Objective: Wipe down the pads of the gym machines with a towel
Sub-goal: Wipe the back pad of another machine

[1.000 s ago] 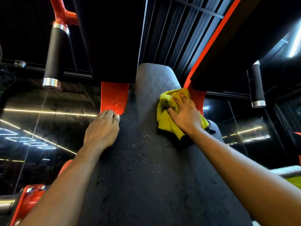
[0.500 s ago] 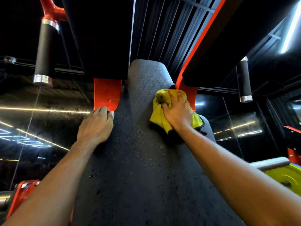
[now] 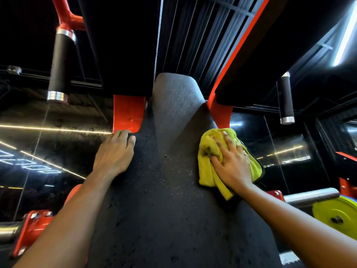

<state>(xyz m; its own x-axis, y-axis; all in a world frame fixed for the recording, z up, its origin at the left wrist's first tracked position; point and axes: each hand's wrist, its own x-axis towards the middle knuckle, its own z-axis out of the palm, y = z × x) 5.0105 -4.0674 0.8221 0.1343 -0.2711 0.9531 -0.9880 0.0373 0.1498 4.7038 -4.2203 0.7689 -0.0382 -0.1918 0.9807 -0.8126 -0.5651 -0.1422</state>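
- The black grainy upholstered pad (image 3: 170,171) of a red-framed gym machine fills the middle of the view. It is broad near the camera and narrows to a rounded top.
- The crumpled yellow-green microfibre towel (image 3: 206,167) lies on the right shoulder of the pad, just below a red steel bracket (image 3: 220,113). Part of it hangs over the pad's right edge.
- The right hand (image 3: 231,163) lies flat on the towel with its fingers spread and nearly straight. It presses rather than clutches, probably so that more cloth meets the surface at each pass.
- The left hand (image 3: 114,153) holds the pad's opposite edge, just under the other red bracket (image 3: 128,111). Its fingers bend over the rim with their tips hidden, and the thumb lies on the face. This looks like a brace to steady the body and the pad against the push of wiping.
- The wiping seems to be in progress on the upper right. Small specks dot the lower face, so that area likely needs attention.
- Two black foam-sleeved handles with chrome ends, left (image 3: 59,64) and right (image 3: 285,97), hang to either side, well apart from both hands.
- A yellow-green weight plate (image 3: 336,213) sits on a chrome bar (image 3: 311,196) at the lower right.
- No brand, label or legible writing shows on the pad, the towel or the frame. The plate's face is too blurred to read.
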